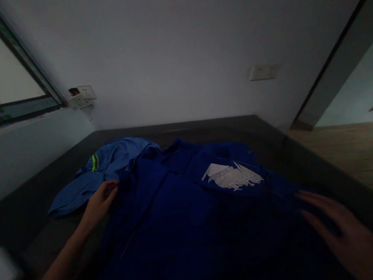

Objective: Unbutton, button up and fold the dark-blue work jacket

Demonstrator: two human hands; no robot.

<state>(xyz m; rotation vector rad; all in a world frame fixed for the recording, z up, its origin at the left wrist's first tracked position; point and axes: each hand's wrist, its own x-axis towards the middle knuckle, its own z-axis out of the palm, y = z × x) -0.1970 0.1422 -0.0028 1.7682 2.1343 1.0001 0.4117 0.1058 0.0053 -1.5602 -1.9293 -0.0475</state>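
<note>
A dark blue shirt (pixel 180 211) with a white print (pixel 232 176) lies spread over a dark tabletop. My left hand (pixel 104 195) is at the shirt's left edge, its thumb and fingers pinched on the cloth. On the right side, my right hand (pixel 340 226) rests at the shirt's other edge with fingers stretched out and apart; dim light and blur soften its outline. Behind my left hand lies a lighter blue garment (pixel 122 157) with a yellow-green stripe (pixel 94 162), partly under the shirt.
The dark table (pixel 238 128) meets a pale wall (pixel 172 62) at the back. Wall sockets (pixel 263 72) are on that wall, with another socket (pixel 85 93) in the left corner. A white object (pixel 1 272) stands at the lower left. Wooden floor (pixel 365 144) shows on the right.
</note>
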